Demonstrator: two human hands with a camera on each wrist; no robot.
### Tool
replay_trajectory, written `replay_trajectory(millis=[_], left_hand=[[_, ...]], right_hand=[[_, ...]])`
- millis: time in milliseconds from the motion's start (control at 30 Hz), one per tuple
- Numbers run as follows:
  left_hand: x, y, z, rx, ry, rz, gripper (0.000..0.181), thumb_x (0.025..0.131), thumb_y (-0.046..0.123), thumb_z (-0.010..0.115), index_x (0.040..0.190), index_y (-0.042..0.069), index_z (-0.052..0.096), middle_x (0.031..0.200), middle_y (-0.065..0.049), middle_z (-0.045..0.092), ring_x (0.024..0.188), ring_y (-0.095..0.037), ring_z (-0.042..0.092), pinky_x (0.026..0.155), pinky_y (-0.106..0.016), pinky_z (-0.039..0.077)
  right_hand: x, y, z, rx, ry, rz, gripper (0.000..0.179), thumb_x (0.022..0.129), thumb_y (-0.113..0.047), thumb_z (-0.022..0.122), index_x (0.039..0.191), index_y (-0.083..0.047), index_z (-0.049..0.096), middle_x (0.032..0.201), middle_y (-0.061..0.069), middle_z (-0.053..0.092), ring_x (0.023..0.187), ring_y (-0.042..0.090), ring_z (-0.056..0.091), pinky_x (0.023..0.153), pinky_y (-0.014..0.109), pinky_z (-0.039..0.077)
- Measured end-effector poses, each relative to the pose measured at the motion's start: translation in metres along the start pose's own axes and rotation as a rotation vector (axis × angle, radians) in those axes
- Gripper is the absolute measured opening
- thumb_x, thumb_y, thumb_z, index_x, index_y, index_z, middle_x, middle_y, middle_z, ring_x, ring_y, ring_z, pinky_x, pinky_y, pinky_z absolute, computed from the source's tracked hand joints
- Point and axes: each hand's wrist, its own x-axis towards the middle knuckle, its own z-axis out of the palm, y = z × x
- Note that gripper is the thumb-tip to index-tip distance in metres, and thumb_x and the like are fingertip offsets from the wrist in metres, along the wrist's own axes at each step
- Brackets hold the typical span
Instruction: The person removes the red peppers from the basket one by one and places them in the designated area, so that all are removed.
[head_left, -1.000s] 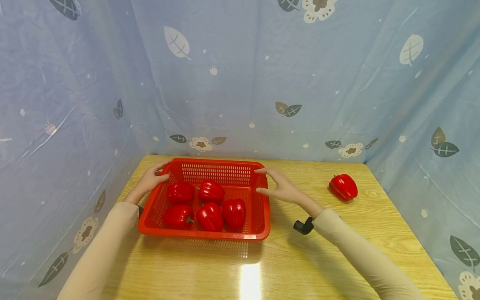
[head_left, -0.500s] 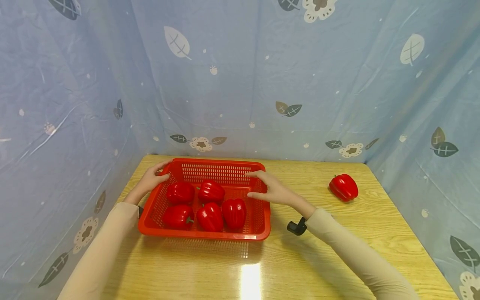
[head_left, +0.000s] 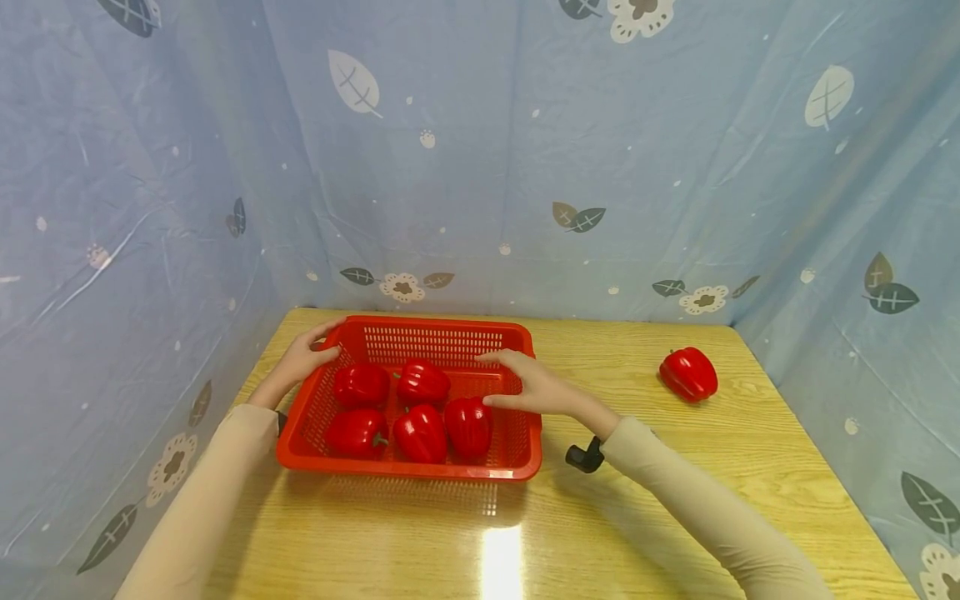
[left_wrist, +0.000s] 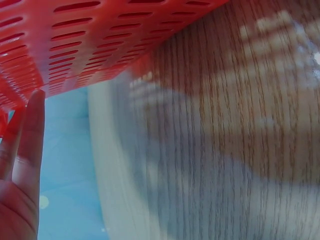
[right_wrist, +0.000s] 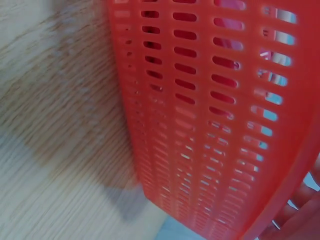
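Observation:
A red slotted plastic basket [head_left: 408, 472] stands on the wooden table, holding several shiny red bell peppers, one of them a bell pepper [head_left: 422, 382] at the back. My left hand [head_left: 300, 358] rests at the basket's left rim, thumb and fingers spread apart. In the left wrist view, its straight fingers [left_wrist: 32, 120] reach the basket's slotted wall. My right hand [head_left: 536, 387] extends over the right rim into the basket, fingers and thumb spread. Its thumb tip overlaps the top of the front-right bell pepper [head_left: 468, 429] in the head view.
Another red bell pepper [head_left: 688, 374] lies alone on the right side of the wooden table [head_left: 637, 350]. A blue leaf-patterned curtain [head_left: 480, 150] surrounds the back and sides. A black wrist device [head_left: 585, 455] sits beneath the right sleeve.
My right hand has moved left, from the basket's right rim to above its right interior, with its fingers still spread. The left hand, basket and peppers have stayed in place.

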Motion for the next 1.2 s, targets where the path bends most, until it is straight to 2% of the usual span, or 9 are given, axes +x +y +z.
replay_trajectory(millis=[200,333,467,567,633,733,967,1200], left_hand=[[0.000,0.000,0.000,-0.010,-0.004,0.012,0.058,0.092,0.006,0.054,0.145,0.004,0.030,0.137,-0.029,0.039,0.086,0.000,0.059,0.065,-0.027,0.054],[0.000,0.002,0.000,-0.021,-0.012,0.007,0.058,0.092,0.005,0.053,0.145,0.004,0.030,0.138,-0.029,0.037,0.087,-0.005,0.060,0.065,-0.027,0.054],[-0.003,0.014,0.001,-0.023,-0.023,0.006,0.057,0.091,0.002,0.052,0.144,0.000,0.029,0.138,-0.031,0.036,0.092,-0.022,0.063,0.064,-0.027,0.054],[-0.006,0.025,0.003,-0.016,-0.026,0.004,0.057,0.091,-0.002,0.050,0.143,-0.005,0.028,0.137,-0.034,0.035,0.097,-0.040,0.059,0.063,-0.027,0.054],[-0.008,0.028,0.003,-0.011,-0.028,0.010,0.056,0.091,-0.002,0.050,0.142,-0.006,0.028,0.137,-0.035,0.035,0.099,-0.047,0.055,0.063,-0.027,0.054],[-0.007,0.024,0.003,-0.011,-0.029,0.014,0.056,0.091,-0.002,0.050,0.143,-0.005,0.027,0.138,-0.034,0.034,0.100,-0.046,0.056,0.064,-0.026,0.054],[0.000,0.002,0.000,0.008,-0.018,0.025,0.057,0.093,0.005,0.052,0.145,0.003,0.028,0.140,-0.030,0.035,0.104,-0.049,0.053,0.065,-0.025,0.054],[0.000,0.000,0.001,0.003,-0.014,0.028,0.058,0.093,0.007,0.052,0.145,0.004,0.028,0.140,-0.028,0.036,0.101,-0.040,0.058,0.065,-0.026,0.054]], right_hand=[[0.003,-0.004,0.004,-0.011,-0.039,0.008,0.067,0.080,-0.044,0.069,0.136,-0.015,0.045,0.136,-0.002,0.047,0.127,0.017,0.041,0.105,0.041,0.035],[0.004,-0.006,0.008,-0.048,-0.074,0.002,0.068,0.080,-0.046,0.068,0.137,-0.017,0.044,0.136,-0.002,0.047,0.127,0.016,0.040,0.105,0.039,0.034],[0.006,-0.007,0.011,-0.096,-0.110,-0.005,0.069,0.081,-0.051,0.065,0.137,-0.019,0.044,0.136,-0.002,0.047,0.128,0.017,0.040,0.105,0.041,0.034],[0.007,-0.009,0.013,-0.118,-0.117,-0.017,0.069,0.080,-0.051,0.065,0.137,-0.018,0.045,0.134,-0.001,0.048,0.126,0.018,0.042,0.103,0.042,0.036],[0.008,-0.010,0.014,-0.140,-0.123,-0.026,0.069,0.080,-0.051,0.066,0.136,-0.016,0.045,0.133,-0.002,0.049,0.125,0.018,0.043,0.102,0.041,0.038],[0.010,-0.012,0.017,-0.172,-0.146,-0.033,0.069,0.080,-0.051,0.066,0.136,-0.017,0.045,0.133,-0.001,0.050,0.123,0.017,0.045,0.100,0.039,0.040],[0.012,-0.013,0.022,-0.238,-0.183,-0.057,0.068,0.078,-0.053,0.066,0.134,-0.019,0.048,0.132,-0.003,0.051,0.120,0.016,0.047,0.095,0.041,0.043],[0.011,-0.016,0.026,-0.340,-0.211,-0.065,0.071,0.076,-0.056,0.067,0.134,-0.022,0.049,0.129,-0.004,0.053,0.118,0.017,0.048,0.093,0.043,0.043]])
